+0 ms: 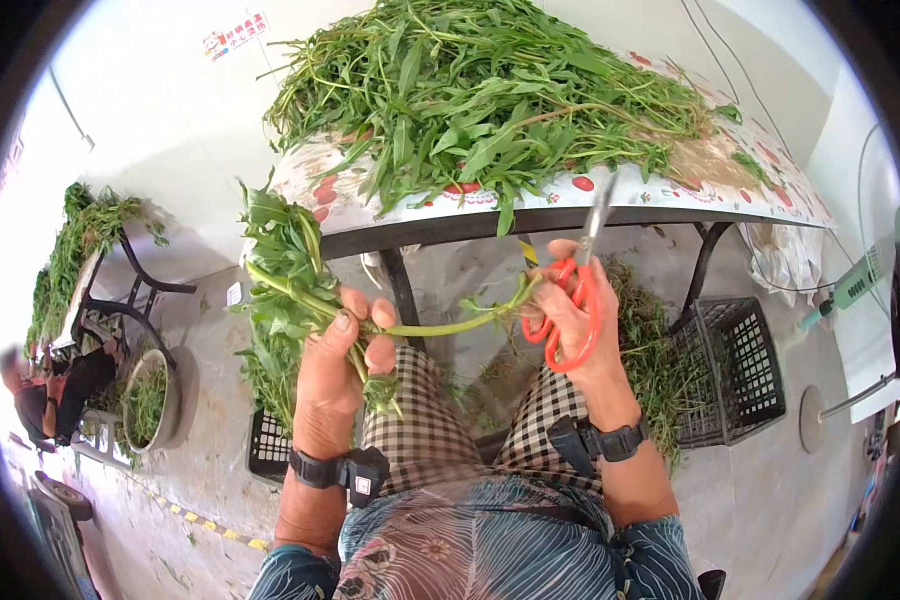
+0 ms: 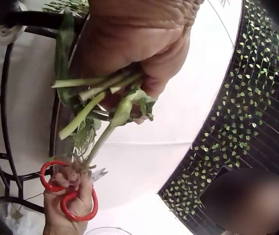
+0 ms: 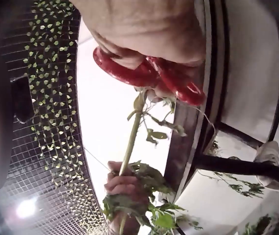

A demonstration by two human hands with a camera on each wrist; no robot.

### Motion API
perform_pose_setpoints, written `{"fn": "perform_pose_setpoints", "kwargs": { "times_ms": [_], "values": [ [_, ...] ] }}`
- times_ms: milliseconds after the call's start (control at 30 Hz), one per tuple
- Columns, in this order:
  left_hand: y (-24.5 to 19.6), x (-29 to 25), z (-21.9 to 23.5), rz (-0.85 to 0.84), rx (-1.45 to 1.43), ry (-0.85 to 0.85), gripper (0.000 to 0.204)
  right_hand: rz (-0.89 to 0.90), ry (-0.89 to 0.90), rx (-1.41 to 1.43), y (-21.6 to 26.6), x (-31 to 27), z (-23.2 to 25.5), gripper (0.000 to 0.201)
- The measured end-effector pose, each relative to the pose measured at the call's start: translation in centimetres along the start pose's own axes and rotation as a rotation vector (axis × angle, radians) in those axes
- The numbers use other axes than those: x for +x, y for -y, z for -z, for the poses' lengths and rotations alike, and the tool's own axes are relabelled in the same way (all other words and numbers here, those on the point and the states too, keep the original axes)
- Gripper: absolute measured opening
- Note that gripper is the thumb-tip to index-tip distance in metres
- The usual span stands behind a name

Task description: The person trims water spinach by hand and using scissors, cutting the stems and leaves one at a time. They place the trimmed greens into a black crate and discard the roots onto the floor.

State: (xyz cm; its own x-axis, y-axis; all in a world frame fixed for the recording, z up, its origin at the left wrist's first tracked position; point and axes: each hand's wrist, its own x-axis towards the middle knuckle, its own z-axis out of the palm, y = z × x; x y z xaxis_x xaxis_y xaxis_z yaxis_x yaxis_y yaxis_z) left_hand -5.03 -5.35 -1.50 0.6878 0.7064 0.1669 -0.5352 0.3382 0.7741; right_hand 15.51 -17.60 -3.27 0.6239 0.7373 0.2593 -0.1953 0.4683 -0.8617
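Observation:
My left hand (image 1: 332, 362) grips a bunch of leafy green stems (image 1: 282, 250), leaves hanging over its far left side. Cut stem ends (image 2: 88, 115) poke out from under its fingers in the left wrist view. One long stem (image 1: 445, 328) stretches from this hand across to my right hand (image 1: 595, 330), whose fingertips pinch its thin, leafy end. The same right hand holds red-handled scissors (image 1: 598, 215), fingers through the loops, blades pointing up and away from the stem. In the right wrist view the red handles (image 3: 124, 73) show beneath the palm; the blades are hidden there.
A big heap of greens (image 1: 470, 90) covers the table with a patterned cloth (image 1: 560, 190) ahead. Black plastic crates (image 1: 755, 370) stand low at right, with another crate (image 1: 267, 445) at left. Loose greens lie on the floor. Far left, a person (image 1: 55, 395) sits near a round tub (image 1: 160, 400).

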Motion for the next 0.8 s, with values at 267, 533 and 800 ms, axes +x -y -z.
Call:
{"fn": "perform_pose_setpoints", "kwargs": {
  "times_ms": [267, 533, 800],
  "values": [
    [0.8, 0.4, -0.6, -0.047, 0.370, -0.086, 0.031, 0.033, 0.042, 0.038, 0.2, 0.4, -0.9, 0.036],
    [0.7, 0.6, 0.0, 0.041, 0.272, -0.213, 0.026, 0.138, 0.030, -0.200, -0.4, 1.1, 1.7, 0.050],
    [0.7, 1.1, 0.4, 0.026, 0.056, -0.270, 0.027, 0.008, 0.319, -0.670, -1.4, -3.1, 4.7, 0.075]
  ]
}}
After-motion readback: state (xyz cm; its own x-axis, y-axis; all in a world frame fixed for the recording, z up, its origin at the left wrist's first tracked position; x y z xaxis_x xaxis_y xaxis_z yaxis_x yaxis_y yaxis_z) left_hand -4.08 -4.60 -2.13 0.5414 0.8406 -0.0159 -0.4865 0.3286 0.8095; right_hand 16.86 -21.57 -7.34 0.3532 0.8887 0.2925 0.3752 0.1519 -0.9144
